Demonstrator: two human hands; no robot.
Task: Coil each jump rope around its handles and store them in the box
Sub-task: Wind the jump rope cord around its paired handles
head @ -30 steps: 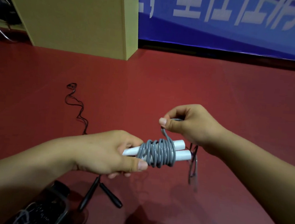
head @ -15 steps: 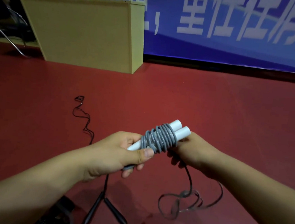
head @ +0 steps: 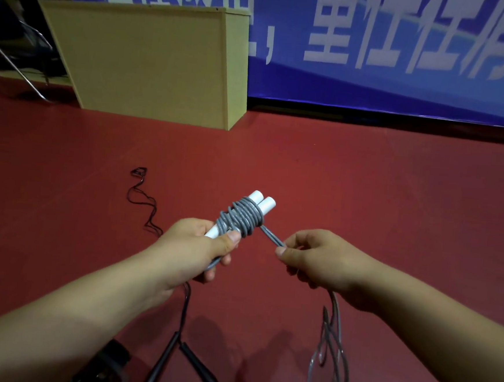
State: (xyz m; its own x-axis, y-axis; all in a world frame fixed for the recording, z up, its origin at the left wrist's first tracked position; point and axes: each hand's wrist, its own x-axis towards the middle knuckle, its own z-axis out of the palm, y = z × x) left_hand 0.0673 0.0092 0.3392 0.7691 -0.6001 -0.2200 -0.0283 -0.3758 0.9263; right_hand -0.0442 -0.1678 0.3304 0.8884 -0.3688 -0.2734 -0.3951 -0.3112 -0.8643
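Red floor (head: 366, 184) fills most of view; blue banner (head: 404, 82) w/ large white characters runs along back wall. Far L edge: bent metal tube (head: 10, 63), prob. a chair leg, can't tell more. Tan box (head: 152, 62) stands on floor upper L, near side facing cam, well apart from hands.

Black jump rope (head: 141, 200): thin cord squiggles on floor L of ctr, passes behind L forearm, ends in 2 black handles (head: 183, 363) lying on floor at bottom, splayed in a V. Dark object (head: 104, 366) at bottom edge beside them, too dim to ID.

L hand (head: 198, 247): forearm enters from lower L, hand raised above floor, fingers curled round lower ends of 2 white handles (head: 262, 202), thumb on top pressing the edge of the coil. Handles side by side, touching, tilted up and away to R, top ends bare.

Grey jump rope (head: 242, 218): many turns wound tight round mid of both handles, count unclear. One doubled strand runs from coil down-R to R hand.

R hand (head: 314, 259): forearm enters from lower R, fingers curled, thumb + forefinger pinching the doubled strand just beside the coil, strand taut. Loose remainder (head: 329, 362) hangs below R wrist in long loops.

Count: 2 ropes (1 grey, 1 black), 4 handles (2 white, 2 black), 1 box, 2 hands.
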